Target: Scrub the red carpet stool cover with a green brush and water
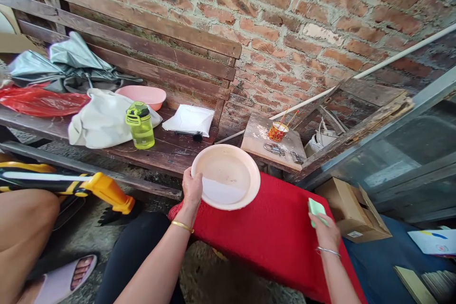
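A cream plastic basin (254, 185) with shallow, cloudy water in it is at the left end of a red cloth-covered table (270, 232). My left hand (192, 187) grips the basin's left rim, thumb on top and fingers underneath. Over the right side of the red cloth, my right hand (327, 230) is closed around a pale green sponge (317, 208), a small rectangular block. Its lower end is covered by my fingers. Whether the sponge touches the cloth I cannot tell.
Behind is a wooden bench (167, 152) with a green water bottle (140, 126), white bag (101, 118), pink basin (142, 95) and umbrella (67, 64). A red incense cup (277, 132) and padlock (273, 148) lie on a small stand. A cardboard box (349, 211) sits right. Another person's leg (26, 228) shows left.
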{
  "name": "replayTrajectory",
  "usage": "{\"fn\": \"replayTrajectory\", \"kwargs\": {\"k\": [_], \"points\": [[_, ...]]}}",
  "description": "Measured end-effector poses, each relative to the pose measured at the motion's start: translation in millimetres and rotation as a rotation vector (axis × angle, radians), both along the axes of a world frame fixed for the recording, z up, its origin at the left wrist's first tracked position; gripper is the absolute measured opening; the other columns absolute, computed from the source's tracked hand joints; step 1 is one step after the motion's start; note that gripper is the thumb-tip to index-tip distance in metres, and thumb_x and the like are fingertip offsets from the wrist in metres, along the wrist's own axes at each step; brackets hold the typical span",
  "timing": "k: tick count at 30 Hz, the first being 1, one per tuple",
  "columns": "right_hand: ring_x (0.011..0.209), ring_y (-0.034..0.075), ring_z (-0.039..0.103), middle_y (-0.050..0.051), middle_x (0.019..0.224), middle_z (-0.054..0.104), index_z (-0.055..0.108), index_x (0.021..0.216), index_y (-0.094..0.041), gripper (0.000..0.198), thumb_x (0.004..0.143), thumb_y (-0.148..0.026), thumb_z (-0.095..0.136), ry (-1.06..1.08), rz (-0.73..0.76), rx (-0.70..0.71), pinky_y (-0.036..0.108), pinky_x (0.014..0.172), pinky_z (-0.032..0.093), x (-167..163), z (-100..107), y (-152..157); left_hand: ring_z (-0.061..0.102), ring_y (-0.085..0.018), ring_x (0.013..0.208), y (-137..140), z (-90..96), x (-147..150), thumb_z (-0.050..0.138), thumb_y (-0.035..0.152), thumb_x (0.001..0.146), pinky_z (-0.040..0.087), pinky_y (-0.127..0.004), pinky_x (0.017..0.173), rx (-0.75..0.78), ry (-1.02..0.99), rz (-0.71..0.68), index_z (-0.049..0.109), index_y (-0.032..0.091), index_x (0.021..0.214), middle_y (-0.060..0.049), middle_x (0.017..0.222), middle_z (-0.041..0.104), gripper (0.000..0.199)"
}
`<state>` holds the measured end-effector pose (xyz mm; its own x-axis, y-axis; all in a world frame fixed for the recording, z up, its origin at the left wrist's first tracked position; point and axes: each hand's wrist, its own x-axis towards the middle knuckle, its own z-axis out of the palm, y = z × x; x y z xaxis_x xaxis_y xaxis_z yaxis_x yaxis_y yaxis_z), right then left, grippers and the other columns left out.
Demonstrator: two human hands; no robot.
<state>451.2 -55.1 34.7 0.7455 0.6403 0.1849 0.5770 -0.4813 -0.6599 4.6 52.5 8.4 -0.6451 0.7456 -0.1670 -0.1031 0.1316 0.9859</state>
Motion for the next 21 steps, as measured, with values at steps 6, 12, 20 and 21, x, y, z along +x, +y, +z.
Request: {"fn": "replayTrajectory", "kwargs": {"k": [6,12,20,21], "points": [[0.089,0.024,0.061,0.003,0.091,0.064,0.073,0.087,-0.025,0.042,0.056,-0.053,0.071,0.082,0.441,0.043,0.037,0.085,0.048,-122,-38,67,0.06,-0.018,0.082,-1,1.2,-1,0.06,0.018,0.069,0.051,-0.035,0.084,-0.001,-0.008,-0.011,0.062,0.02,0.1,0.001,0.084,0.061,0.031],[0.091,0.023,0.06,0.001,0.094,0.061,0.073,0.079,-0.027,0.036,0.05,-0.047,0.073,0.092,0.451,0.021,0.036,0.089,0.046,-95,-36,75,0.06,-0.017,0.08,0,-4.7,-2,0.061,0.019,0.068,0.052,-0.034,0.081,0.013,-0.027,-0.012,0.061,0.02,0.102,0.002,0.084,0.061,0.034],[0.081,0.039,0.058,0.012,0.063,0.056,0.054,0.055,-0.026,0.028,0.053,-0.051,0.067,0.032,-0.181,-0.121,0.055,0.073,0.044,59,12,0,0.06,-0.017,0.081,-1,-4.7,-2,0.061,0.02,0.069,0.052,-0.034,0.081,0.013,-0.029,-0.02,0.06,0.019,0.103,0.001,0.085,0.061,0.034],[0.079,0.039,0.058,0.012,0.061,0.056,0.053,0.054,-0.026,0.028,0.053,-0.051,0.067,0.015,-0.199,-0.119,0.055,0.071,0.044,62,14,-1,0.061,-0.017,0.081,-1,-5.0,-2,0.06,0.02,0.069,0.052,-0.034,0.081,0.019,-0.029,-0.02,0.06,0.019,0.103,0.001,0.086,0.061,0.034]]}}
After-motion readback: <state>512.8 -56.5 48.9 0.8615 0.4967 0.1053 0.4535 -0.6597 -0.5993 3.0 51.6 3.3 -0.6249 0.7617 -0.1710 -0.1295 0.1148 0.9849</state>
